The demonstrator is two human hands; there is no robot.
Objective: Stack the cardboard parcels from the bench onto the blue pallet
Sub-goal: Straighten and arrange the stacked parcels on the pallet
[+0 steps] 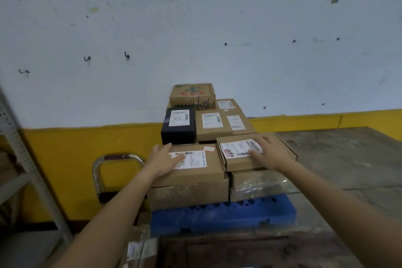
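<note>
Cardboard parcels already fill the blue pallet (221, 215) in several layers. Both hands rest on the layer nearest the pallet's front edge. The left hand (165, 159) lies flat, fingers straight, pressing the left front parcel (210, 173) and gripping nothing. The right hand (268, 152) is spread, palm down, on the right flat parcel (244, 164); its fingers do not curl round an edge.

These are shallow corrugated mailers, probably stiff and light. They are best taken by two opposite side edges, not by the lid. The right one sits slightly skewed, with a flap standing proud. Below it, directly on the pallet, a film-wrapped parcel (258, 183) looks glossy and may slide.

Each front parcel has a white barcode label, and the right one also bears a red stamped block; the print is too small to read. Toward the pallet's back stand a black box (178, 126) with a white label and more labelled cartons. A printed carton (192, 93) on top shows red characters and black marker writing, perhaps "L188".

The wooden bench (348, 159) extends right of the pallet, and a trolley handle (117, 159) stands to its left.
</note>
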